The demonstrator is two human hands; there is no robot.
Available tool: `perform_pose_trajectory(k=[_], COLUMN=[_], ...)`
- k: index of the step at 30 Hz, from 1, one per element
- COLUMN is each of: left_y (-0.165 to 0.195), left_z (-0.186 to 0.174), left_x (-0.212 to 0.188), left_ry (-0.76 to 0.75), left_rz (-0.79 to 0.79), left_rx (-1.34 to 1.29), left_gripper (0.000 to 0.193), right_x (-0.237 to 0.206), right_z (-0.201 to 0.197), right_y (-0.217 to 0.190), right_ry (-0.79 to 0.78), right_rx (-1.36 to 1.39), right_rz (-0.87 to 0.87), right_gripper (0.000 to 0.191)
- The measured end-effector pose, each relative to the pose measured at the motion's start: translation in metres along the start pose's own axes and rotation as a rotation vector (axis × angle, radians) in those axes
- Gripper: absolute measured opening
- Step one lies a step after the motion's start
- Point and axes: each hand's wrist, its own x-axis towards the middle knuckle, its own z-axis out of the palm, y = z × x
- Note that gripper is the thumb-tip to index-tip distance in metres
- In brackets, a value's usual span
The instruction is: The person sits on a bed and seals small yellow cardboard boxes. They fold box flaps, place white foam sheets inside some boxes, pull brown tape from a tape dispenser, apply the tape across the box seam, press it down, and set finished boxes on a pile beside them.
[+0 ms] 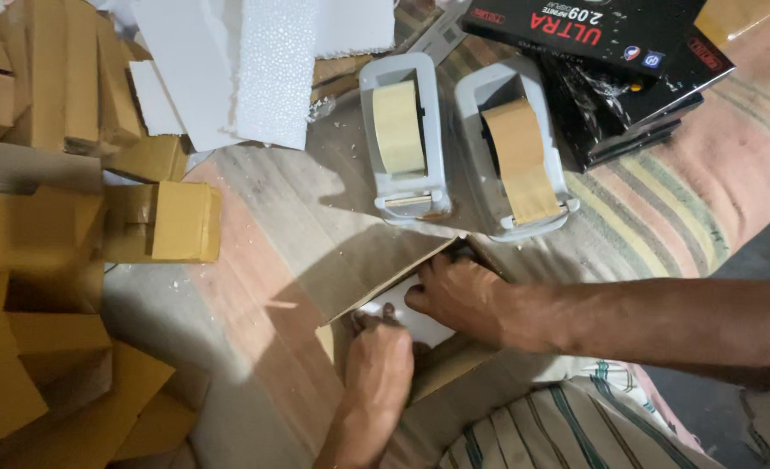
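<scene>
My left hand (376, 360) and my right hand (459, 295) are both inside a small open cardboard box (385, 269) in front of me. Their fingers press on a white piece (406, 314) that lies in the box. The box's flap stands open toward the far left. Part of the white piece is hidden by my hands, and I cannot tell whether either hand grips it.
Two grey tape dispensers (402, 139) (517, 152) with brown tape stand just beyond the box. Black printed boxes (628, 69) lie at the far right. White foam sheets (263, 65) lie at the back. Cardboard boxes (155, 221) pile up on the left, on a striped cloth (663, 217).
</scene>
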Motion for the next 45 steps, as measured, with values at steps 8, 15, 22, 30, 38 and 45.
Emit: perform_pose_trajectory(k=[8, 15, 22, 30, 38, 45], left_y=[-0.016, -0.008, 0.002, 0.063, 0.068, 0.06], left_z=[0.0, -0.019, -0.082, -0.058, -0.037, -0.034], left_x=[0.01, 0.014, -0.013, -0.072, -0.08, -0.075], left_ry=[-0.008, -0.08, -0.001, 0.344, 0.477, 0.483], left_rz=[0.125, -0.016, -0.029, 0.091, 0.175, 0.212], left_rx=[0.069, -0.06, -0.376, -0.137, -0.291, -0.223], left_gripper=[0.025, 0.029, 0.056, 0.058, 0.011, 0.006], right_x=[0.0, -0.075, -0.116, -0.127, -0.148, -0.163], right_z=[-0.02, -0.056, -0.032, 0.016, -0.036, -0.087], right_y=[0.015, 0.146, 0.241, 0.29, 0.24, 0.154], right_ry=[-0.028, 0.844, 0.747, 0.722, 0.733, 0.558], right_rx=[-0.005, 0.123, -0.329, -0.158, -0.276, -0.108], right_rz=[-0.272, 0.146, 0.585, 0.609, 0.361, 0.18], right_gripper=[0.018, 0.053, 0.1, 0.097, 0.089, 0.104])
